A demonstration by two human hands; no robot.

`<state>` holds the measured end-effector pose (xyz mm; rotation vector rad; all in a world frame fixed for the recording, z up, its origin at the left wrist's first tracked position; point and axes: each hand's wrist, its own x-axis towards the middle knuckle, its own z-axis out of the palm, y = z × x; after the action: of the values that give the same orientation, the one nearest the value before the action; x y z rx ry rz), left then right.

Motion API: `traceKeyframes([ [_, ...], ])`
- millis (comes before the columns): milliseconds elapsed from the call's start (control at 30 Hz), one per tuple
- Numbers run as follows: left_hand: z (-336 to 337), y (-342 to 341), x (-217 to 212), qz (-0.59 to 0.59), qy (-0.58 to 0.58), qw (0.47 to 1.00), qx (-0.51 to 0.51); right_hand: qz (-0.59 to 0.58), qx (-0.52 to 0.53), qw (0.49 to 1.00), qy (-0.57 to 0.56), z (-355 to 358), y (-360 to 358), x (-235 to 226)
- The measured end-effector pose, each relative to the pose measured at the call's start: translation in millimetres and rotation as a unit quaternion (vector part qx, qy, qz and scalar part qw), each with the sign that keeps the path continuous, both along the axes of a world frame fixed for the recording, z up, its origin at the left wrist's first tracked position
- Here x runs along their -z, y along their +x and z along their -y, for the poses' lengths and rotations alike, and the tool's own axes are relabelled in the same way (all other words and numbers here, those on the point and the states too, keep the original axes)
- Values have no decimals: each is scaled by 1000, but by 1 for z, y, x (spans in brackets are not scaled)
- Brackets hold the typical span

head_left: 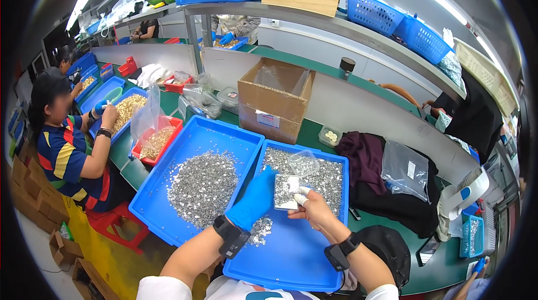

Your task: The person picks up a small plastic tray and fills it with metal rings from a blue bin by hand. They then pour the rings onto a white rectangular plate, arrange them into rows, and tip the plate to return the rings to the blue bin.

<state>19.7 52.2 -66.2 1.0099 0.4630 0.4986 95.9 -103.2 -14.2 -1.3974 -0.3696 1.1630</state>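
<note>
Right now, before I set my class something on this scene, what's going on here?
The person's right hand holds a small square box over the right blue tray, with the blue-gloved left hand at its left edge. A clear container rests on small silver pieces in that tray. The left blue tray holds a larger silver pile. Further left, a co-worker has both hands near gold-coloured pieces.
</note>
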Motion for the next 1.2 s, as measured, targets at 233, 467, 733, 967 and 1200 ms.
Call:
traceKeyframes([
  [233,39,11,-30,111,-394,896,175,144,-17,989,-15,22,21,-17],
  [467,39,-1,-29,72,-425,885,175,724,-33,685,-69,29,24,-27],
  [733,38,-6,-54,15,-365,921,138,721,-182,666,60,2,13,-32],
  [967,37,-4,-30,64,-396,906,136,732,-245,635,14,-3,12,-26],
  [1200,39,-8,-40,145,-461,856,182,734,-245,633,-2,-3,1,-36],
])
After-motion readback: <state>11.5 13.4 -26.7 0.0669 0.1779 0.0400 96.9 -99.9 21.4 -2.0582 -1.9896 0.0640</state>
